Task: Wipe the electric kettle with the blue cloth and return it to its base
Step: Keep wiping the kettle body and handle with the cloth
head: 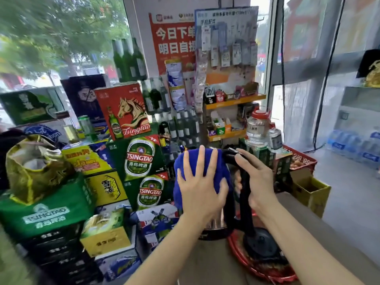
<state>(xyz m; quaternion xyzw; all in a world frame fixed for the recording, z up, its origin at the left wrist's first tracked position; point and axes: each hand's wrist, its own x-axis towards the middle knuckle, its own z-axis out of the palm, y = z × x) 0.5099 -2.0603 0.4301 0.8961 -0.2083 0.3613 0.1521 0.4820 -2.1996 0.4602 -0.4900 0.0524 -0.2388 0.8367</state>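
The electric kettle (216, 221), shiny steel with a black handle, is lifted off its round black base (261, 243). The blue cloth (181, 165) is draped over the kettle's top and side. My left hand (199, 186) presses flat on the cloth with fingers spread. My right hand (257, 177) is wrapped around the black handle, holding the kettle up. The base rests on a red tray (257, 270) just below and right of the kettle. Most of the kettle's body is hidden by the cloth and my left hand.
Stacked beer cartons (141, 161) and bottles fill the left and back. A display rack (226, 103) with small goods stands behind the kettle. A red crate (302, 159) and a yellow box (310, 190) sit at right, beside the brown counter (205, 262).
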